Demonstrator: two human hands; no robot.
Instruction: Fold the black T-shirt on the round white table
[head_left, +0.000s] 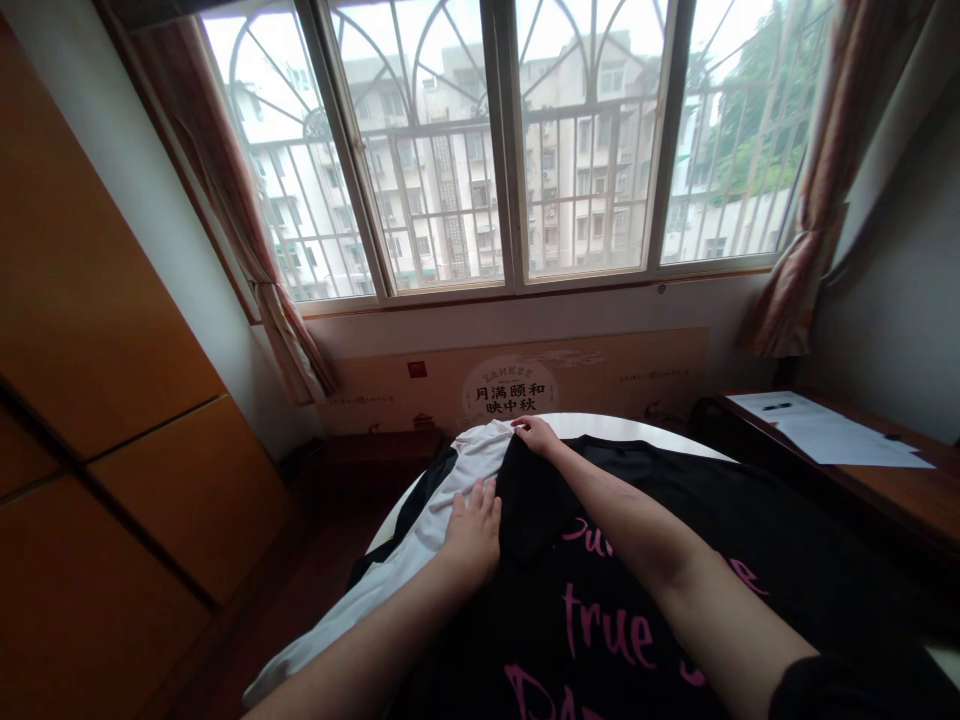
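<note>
A black T-shirt (607, 470) with pink lettering lies spread over a white round table (675, 432). Along its left side runs a strip of white cloth (420, 560), with more dark cloth (420, 505) beyond that. My left hand (474, 530) rests flat, fingers extended, where the white cloth meets the black. Farther off, my right hand (535, 437) pinches the black fabric at its upper left edge, close to the top of the white cloth. A part of the shirt there is folded over onto the front, and my right forearm covers some lettering.
To the right, a dark wooden desk (907, 490) bears white papers (840, 432) and a pen (778, 406). Orange-brown cabinets (97, 400) stand at the left. Behind the table are a printed panel (367, 390) and a barred window (442, 180) between tied curtains (787, 290).
</note>
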